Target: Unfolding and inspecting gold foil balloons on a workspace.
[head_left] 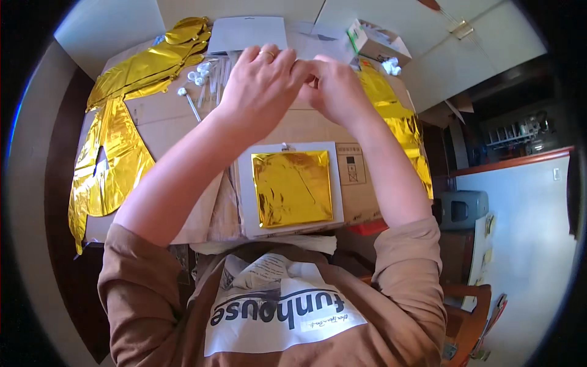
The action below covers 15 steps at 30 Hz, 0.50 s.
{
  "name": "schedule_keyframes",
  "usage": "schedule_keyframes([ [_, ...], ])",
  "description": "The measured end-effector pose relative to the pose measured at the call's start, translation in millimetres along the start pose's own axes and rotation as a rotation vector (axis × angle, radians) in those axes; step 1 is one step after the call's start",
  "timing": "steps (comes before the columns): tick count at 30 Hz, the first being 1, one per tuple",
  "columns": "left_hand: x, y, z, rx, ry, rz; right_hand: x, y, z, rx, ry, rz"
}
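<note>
My left hand (264, 82) and my right hand (335, 90) meet above the far middle of the table, fingers curled and fingertips together. Whatever is pinched between them is hidden behind the fingers. Nearer to me lies a folded square of shiny gold foil (292, 191), flat on a white card (247, 196) with a small clip-like piece at its top edge. Left of my left hand are several clear thin tubes (217, 79) and small white bundles (199, 74). A thin stick with a white tip (191, 105) lies beside them.
Cardboard (159, 113) covers the table. Crinkled gold foil sheets (119, 159) hang over its left edge; more gold foil (400, 125) lies along the right edge. At the back are a pale flat box (244, 33) and an open carton (380, 46). A wooden chair (477, 312) stands at right.
</note>
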<state>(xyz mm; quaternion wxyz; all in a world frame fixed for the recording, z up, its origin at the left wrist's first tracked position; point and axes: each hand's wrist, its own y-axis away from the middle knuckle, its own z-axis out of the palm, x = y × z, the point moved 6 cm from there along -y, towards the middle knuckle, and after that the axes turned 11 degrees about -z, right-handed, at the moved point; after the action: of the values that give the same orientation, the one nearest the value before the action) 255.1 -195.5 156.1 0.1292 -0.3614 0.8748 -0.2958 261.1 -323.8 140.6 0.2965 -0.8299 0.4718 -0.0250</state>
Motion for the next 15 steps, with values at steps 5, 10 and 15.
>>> schedule_keyframes([
  [5, 8, 28, 59, -0.212, 0.108, 0.053, 14, 55, 2, 0.084, -0.252, 0.235],
  [10, -2, 42, 69, -0.114, 0.127, 0.027, -23, 98, -16, 0.389, -0.037, 0.141],
  [15, -20, 44, 78, -0.081, 0.077, -0.072, -55, 169, 22, 0.211, 0.066, 0.282],
])
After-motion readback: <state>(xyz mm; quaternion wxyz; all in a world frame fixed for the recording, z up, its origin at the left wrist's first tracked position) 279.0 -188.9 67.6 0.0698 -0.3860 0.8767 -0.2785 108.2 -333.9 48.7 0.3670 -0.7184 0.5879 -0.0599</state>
